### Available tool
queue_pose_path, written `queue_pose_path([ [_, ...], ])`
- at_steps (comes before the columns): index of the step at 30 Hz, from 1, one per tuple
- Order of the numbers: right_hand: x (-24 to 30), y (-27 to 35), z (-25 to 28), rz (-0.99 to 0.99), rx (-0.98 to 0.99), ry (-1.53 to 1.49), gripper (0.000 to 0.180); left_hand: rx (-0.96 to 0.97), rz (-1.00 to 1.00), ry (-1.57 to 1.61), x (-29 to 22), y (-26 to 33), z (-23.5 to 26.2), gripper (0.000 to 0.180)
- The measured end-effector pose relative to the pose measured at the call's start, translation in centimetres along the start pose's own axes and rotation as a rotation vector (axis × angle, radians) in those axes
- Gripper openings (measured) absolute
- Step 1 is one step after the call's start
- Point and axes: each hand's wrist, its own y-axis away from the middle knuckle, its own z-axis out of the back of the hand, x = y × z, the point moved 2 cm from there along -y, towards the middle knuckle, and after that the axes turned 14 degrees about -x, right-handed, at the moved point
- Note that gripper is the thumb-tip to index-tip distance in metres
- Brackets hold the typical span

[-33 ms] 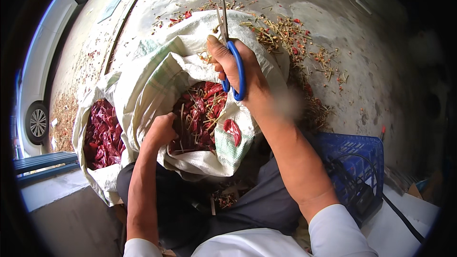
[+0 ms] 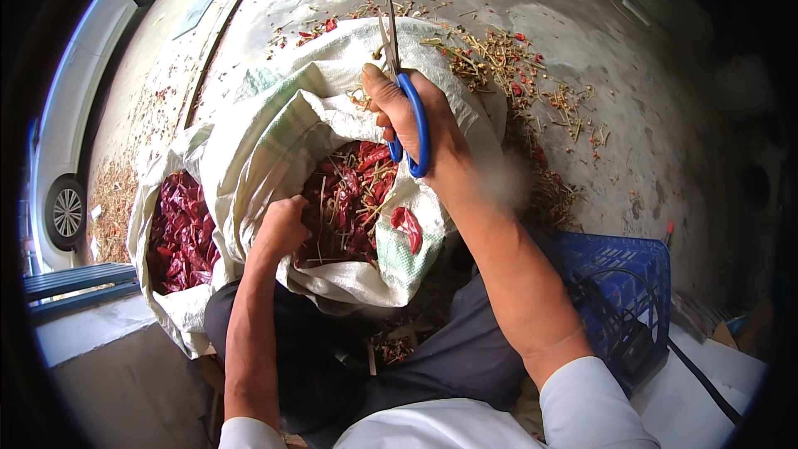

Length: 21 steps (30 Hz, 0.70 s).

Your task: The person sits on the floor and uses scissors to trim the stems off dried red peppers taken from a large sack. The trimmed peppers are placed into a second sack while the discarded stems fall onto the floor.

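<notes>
My right hand (image 2: pixel 413 116) grips scissors (image 2: pixel 416 129) with blue handles, their blades pointing away from me and slightly apart. Below it a white woven sack (image 2: pixel 349 273) stands with its mouth spread wide, full of dried red chillies (image 2: pixel 353 199) with pale stems. My left hand (image 2: pixel 285 229) reaches to the left side of that mouth with its fingers curled in. What its fingertips hold, if anything, is hidden. A single chilli (image 2: pixel 406 229) lies on the folded right rim. To the left, a second white sack (image 2: pixel 174 303) contains dark red chillies (image 2: pixel 181 233) without visible stems.
Cut stems and chilli bits (image 2: pixel 507 66) litter the concrete floor beyond and to the right of the sacks. A blue plastic crate (image 2: pixel 619 270) with a black cable stands at my right. A blue slatted bench (image 2: pixel 83 283) and a parked white car (image 2: pixel 83 100) are at the left.
</notes>
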Motion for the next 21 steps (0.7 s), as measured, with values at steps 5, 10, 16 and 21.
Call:
queue_pose_path([
  [5, -0.2, 1.4, -0.6, -0.020, 0.095, 0.047, 0.057, -0.283, 0.155, 0.381, -1.4, 2.0, 1.9, 0.019],
  [10, -1.1, 2.2, -0.9, 0.120, 0.138, 0.272, 0.061, -0.456, 0.337, 1.212, -1.8, 1.0, 3.0, 0.035],
  [16, 0.1, 4.9, -1.7, 0.253, 0.301, 0.508, 0.057, -0.490, 0.384, 1.901, 0.2, 0.8, 2.7, 0.013],
  [21, -0.1, 5.8, -1.9, 0.340, 0.377, 0.602, 0.056, -0.611, 0.545, 1.986, -1.1, 0.9, 2.5, 0.014],
])
